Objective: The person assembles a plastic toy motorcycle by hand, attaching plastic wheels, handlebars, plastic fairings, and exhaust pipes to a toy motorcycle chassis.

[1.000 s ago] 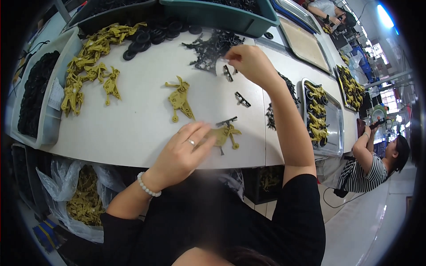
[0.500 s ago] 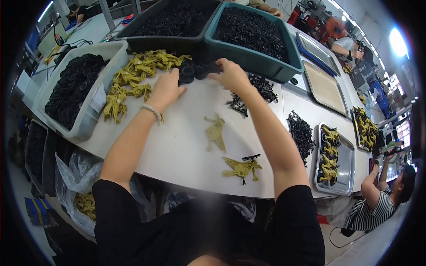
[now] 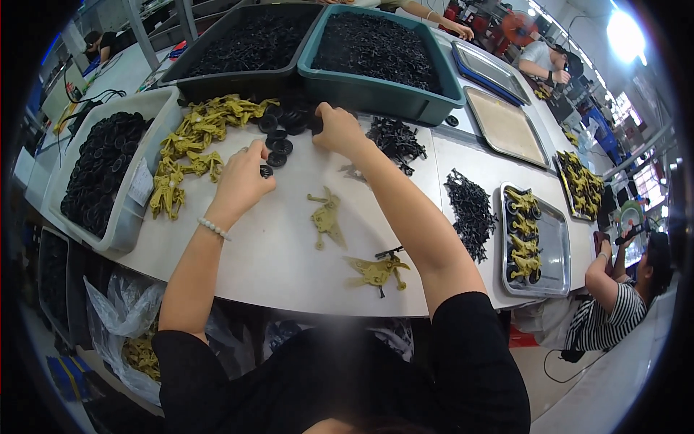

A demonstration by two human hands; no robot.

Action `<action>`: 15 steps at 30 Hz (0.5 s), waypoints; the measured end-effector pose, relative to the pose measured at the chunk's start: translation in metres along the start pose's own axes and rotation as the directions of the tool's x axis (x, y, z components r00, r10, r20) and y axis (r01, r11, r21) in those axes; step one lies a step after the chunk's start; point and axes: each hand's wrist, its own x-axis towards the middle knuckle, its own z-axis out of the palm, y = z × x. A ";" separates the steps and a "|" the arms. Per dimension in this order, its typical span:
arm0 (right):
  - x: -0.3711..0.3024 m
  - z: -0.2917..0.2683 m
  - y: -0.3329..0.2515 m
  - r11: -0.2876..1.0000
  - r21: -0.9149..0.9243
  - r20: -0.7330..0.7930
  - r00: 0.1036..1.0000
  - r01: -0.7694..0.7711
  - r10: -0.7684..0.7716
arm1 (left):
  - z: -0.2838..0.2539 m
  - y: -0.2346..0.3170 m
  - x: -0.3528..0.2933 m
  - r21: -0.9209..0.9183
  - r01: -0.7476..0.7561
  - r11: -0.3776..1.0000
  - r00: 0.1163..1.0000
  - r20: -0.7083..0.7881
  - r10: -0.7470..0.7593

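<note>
Left hand (image 3: 242,177) just in front of a loose heap of black wheels (image 3: 290,119) on a white worktable (image 3: 278,253): thumb and fingers curled in, nearly closed, with a single black wheel (image 3: 266,171) at the tips. Right hand (image 3: 338,130) at the heap's right edge, fingers bent toward the thumb beside something dark; impossible to tell whether gripped or only touched.

Heaped wheels small, round and dark, with ringed rims around the hubs, some overlapping. Nearer the front edge, two olive-yellow plastic bodies, flat and irregular with slim arms, slightly blurred: a plain body (image 3: 327,219), and a second body (image 3: 379,273) with a black bar at the top. To the left, a pile of yellow parts (image 3: 210,123); far right, a metal tray (image 3: 555,239) with yellow parts and wheels together.
</note>
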 end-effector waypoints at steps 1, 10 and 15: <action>0.001 -0.003 0.001 0.997 0.068 0.053 0.998 -0.035 0.032 | 0.000 -0.002 -0.002 -0.005 0.009 1.000 1.000 0.030 -0.008; -0.050 -0.054 0.009 0.978 0.167 0.079 0.987 0.124 -0.139 | 0.002 0.052 -0.077 -0.556 -0.249 0.793 0.930 0.089 0.355; -0.172 -0.111 0.005 0.923 0.354 0.090 0.976 0.153 -0.196 | 0.042 0.070 -0.126 -0.614 -0.355 0.704 0.859 0.083 0.506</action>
